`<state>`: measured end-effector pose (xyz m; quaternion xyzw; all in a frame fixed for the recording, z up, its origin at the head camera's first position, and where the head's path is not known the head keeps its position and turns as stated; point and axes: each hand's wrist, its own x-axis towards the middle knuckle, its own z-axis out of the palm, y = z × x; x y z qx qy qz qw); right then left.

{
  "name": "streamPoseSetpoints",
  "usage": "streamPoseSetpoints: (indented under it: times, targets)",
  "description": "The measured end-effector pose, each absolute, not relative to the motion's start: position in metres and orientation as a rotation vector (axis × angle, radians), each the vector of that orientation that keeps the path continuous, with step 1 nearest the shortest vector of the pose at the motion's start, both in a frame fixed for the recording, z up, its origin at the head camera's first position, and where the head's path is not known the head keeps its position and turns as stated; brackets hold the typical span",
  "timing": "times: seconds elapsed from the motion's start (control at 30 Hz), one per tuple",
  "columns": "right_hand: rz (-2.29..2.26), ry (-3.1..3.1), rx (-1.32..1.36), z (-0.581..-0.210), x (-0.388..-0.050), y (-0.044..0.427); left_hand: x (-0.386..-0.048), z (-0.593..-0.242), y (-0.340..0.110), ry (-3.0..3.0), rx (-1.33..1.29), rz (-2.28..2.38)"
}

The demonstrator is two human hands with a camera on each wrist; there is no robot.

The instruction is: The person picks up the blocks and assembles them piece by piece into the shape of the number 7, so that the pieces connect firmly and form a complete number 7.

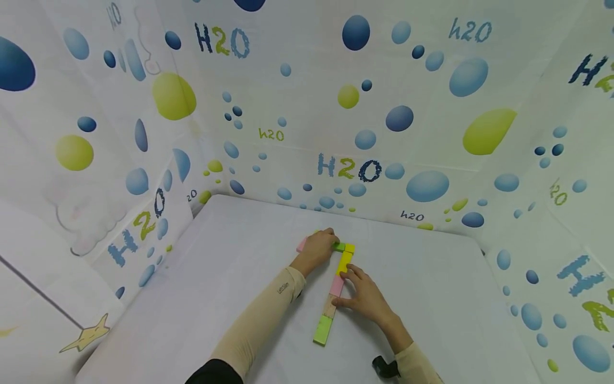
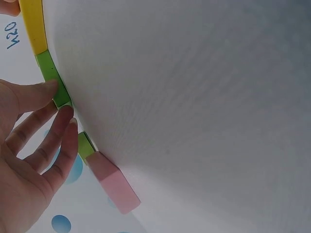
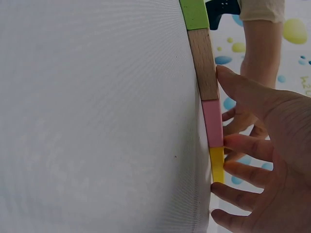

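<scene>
Toy blocks form a line on the white table. My left hand [image 1: 316,250] pinches the end of a green block [image 2: 51,73] between thumb and fingers. Beyond a gap in the left wrist view lie a small light green block [image 2: 86,146] and a pink block [image 2: 114,182], touching. My right hand [image 1: 366,296] spreads its fingers along the right side of the line. Its thumb is by the plain wooden block [image 3: 204,65], and its fingers are by the pink block [image 3: 213,124] and yellow block [image 3: 217,162]. A light green block [image 1: 323,330] makes the near end.
The white table [image 1: 431,298] runs back to cloth walls [image 1: 307,96] printed with dots and "H2O". A small yellow block [image 1: 350,248] stands at the line's far corner. A black device [image 1: 385,368] sits at my right wrist.
</scene>
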<state>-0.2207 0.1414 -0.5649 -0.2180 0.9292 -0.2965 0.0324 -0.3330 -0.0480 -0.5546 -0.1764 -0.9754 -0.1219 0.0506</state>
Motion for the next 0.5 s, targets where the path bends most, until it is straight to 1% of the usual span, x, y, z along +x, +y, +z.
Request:
streamPoseSetpoints:
  times: [0.5]
  targets:
    - [-0.895,2.874,-0.672,-0.5628,-0.2186,0.1403,-0.3311,-0.5561,-0.0474,-2.935,-0.550,-0.391]
